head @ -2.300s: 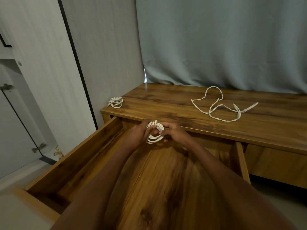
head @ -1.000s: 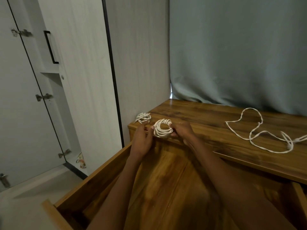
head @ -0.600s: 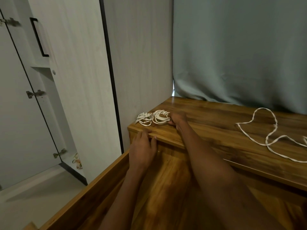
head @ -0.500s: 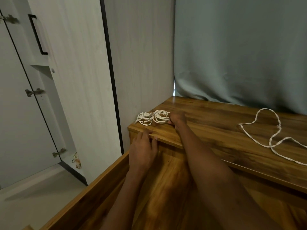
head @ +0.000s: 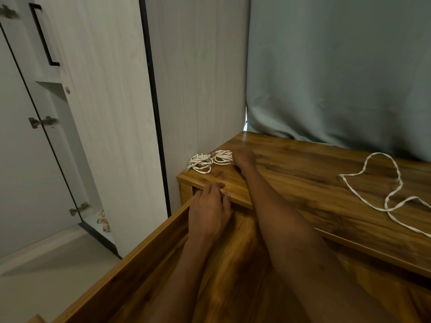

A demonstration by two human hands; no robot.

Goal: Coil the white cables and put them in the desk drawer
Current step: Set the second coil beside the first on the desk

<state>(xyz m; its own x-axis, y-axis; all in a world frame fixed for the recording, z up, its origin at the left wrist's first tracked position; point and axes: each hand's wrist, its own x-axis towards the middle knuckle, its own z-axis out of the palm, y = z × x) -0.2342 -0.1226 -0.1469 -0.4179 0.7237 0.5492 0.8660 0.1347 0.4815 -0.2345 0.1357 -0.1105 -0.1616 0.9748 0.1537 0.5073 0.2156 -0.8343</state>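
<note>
Two coiled white cables lie side by side on the desk's near left corner: one coil (head: 201, 162) on the left, a second coil (head: 222, 157) right of it. My right hand (head: 243, 157) reaches over the desk top and holds the second coil at its right edge; its fingertips are hidden. My left hand (head: 210, 203) rests with relaxed fingers on the desk's front edge, above the open wooden drawer (head: 149, 250). A loose white cable (head: 373, 183) sprawls uncoiled on the desk top at the right.
The wooden desk (head: 303, 173) stands against a grey-green curtain (head: 338, 66). A pale wardrobe panel (head: 198, 78) touches its left end, with an open wardrobe door (head: 28, 136) further left. Pale floor (head: 53, 264) lies left of the drawer.
Both hands lifted the coil out of the drawer area. My right hand set it on the desk corner beside the first coil, and my left hand let go and dropped to the desk's edge.
</note>
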